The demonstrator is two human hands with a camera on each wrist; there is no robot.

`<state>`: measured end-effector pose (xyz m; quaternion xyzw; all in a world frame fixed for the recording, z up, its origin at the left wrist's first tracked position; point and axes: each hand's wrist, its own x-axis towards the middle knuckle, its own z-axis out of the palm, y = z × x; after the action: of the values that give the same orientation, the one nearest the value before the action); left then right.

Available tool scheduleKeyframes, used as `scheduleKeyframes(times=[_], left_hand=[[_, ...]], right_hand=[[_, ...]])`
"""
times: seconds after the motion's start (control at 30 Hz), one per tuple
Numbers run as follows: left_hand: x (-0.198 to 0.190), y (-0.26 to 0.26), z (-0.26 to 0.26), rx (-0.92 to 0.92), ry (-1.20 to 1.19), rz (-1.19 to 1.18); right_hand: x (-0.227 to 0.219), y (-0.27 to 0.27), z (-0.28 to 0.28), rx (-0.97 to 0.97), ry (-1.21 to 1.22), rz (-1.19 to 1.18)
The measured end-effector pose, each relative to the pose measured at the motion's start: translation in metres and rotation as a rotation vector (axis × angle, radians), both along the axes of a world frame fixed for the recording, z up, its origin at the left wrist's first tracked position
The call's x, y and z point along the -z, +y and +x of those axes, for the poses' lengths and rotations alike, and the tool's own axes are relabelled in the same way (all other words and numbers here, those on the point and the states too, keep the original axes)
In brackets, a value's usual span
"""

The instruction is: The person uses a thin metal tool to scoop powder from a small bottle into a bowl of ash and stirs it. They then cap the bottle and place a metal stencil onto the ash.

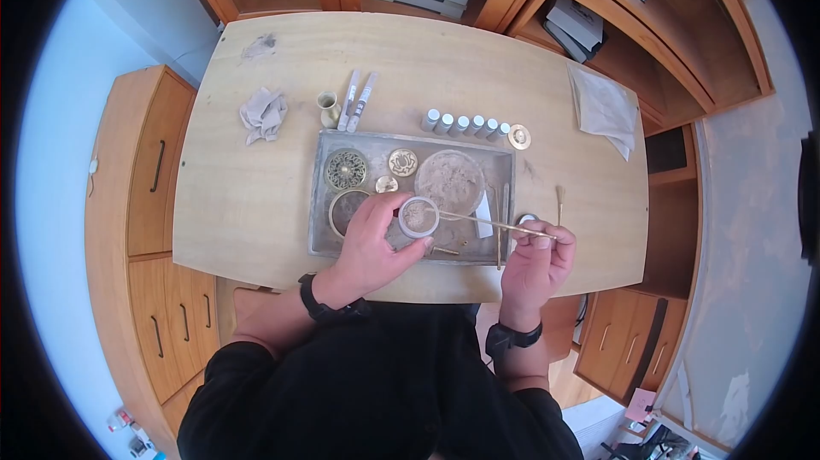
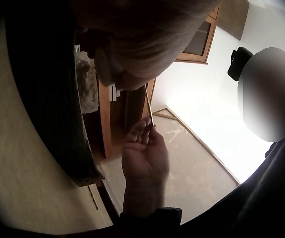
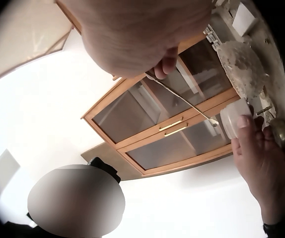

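"Over the near part of the grey rectangular tray point(image 1: 314, 195), what might go wrong?"

"Chiefly a spill. The round translucent jar point(image 1: 418, 217) contains pale brown powder; should its rim dip too far, grains could run onto the tray. Its mouth also lies just beside the small tip of the long-handled metal scoop point(image 1: 491, 223), so a knock against the rim could jar powder loose."

"And the handle?"

"It is thin and gripped near its far end; a slight roll of the fingertips would probably swing the tip widely. Whether the tip carries powder cannot be told."

"How do the hands stand?"

"The left hand point(image 1: 371, 246) is partly open, thumb and fingers curved round the jar's side, holding it raised. The right hand point(image 1: 540, 265) is nearly closed, pinching the handle between thumb and fingertips."

"Where is the jar relative to its neighbours?"

"Between the hands, nearer the person than the broad ash-filled dish point(image 1: 450, 180); the openwork brass lid point(image 1: 346, 169) lies in the tray's far left corner."
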<state>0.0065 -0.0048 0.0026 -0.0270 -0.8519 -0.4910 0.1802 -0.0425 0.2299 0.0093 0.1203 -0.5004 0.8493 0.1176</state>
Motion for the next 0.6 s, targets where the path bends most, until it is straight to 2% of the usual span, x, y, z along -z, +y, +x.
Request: scheduleKeyframes(times=[0.07,0.17,0.27,0.47,0.6], left_hand=[[0.001,0.000,0.000,0.000,0.004,-0.001],[0.001,0.000,0.000,-0.003,0.008,-0.006],[-0.001,0.001,0.000,-0.003,0.009,-0.010],[-0.002,0.002,-0.001,-0.001,0.018,-0.019],[-0.001,0.002,-0.001,-0.002,0.016,-0.022]], right_hand=[[0.002,0.003,-0.005,0.028,-0.026,-0.052],[0.010,0.006,-0.012,0.046,-0.060,0.010],[0.022,0.008,-0.016,0.100,-0.180,0.171],[0.022,0.003,-0.013,0.113,-0.199,0.352],[0.024,0.003,-0.014,0.081,-0.188,0.282]])
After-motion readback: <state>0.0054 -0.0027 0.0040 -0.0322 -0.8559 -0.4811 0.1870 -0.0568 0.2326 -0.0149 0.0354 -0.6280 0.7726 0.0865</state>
